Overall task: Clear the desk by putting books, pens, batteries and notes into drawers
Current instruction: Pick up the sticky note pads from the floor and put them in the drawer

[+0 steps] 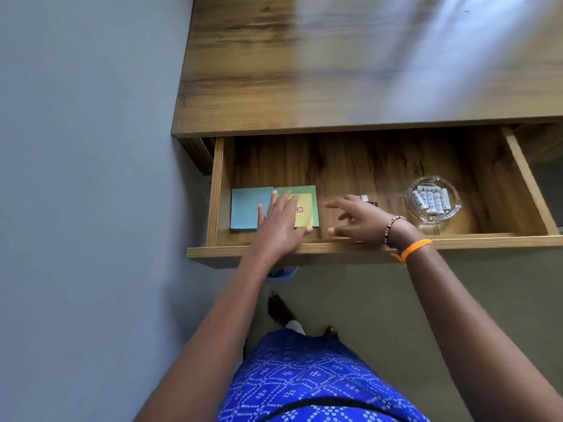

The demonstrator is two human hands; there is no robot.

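An open wooden drawer (350,161) is pulled out below the desk top (304,71). At its left lie a blue note pad (246,210), a green pad (300,190) and a yellow pad (304,213) on the green one. My left hand (281,222) rests flat with straight fingers across the pads. My right hand (358,219) hovers with spread fingers just right of the pads, holding nothing. A glass dish (432,199) with several white batteries stands at the drawer's right. A small dark object (365,199) lies partly hidden behind my right hand.
The drawer's front rail (335,248) runs under both wrists. A second drawer (539,141) shows at the far right. A grey wall (85,178) borders the desk on the left. My feet (280,309) stand on the floor below.
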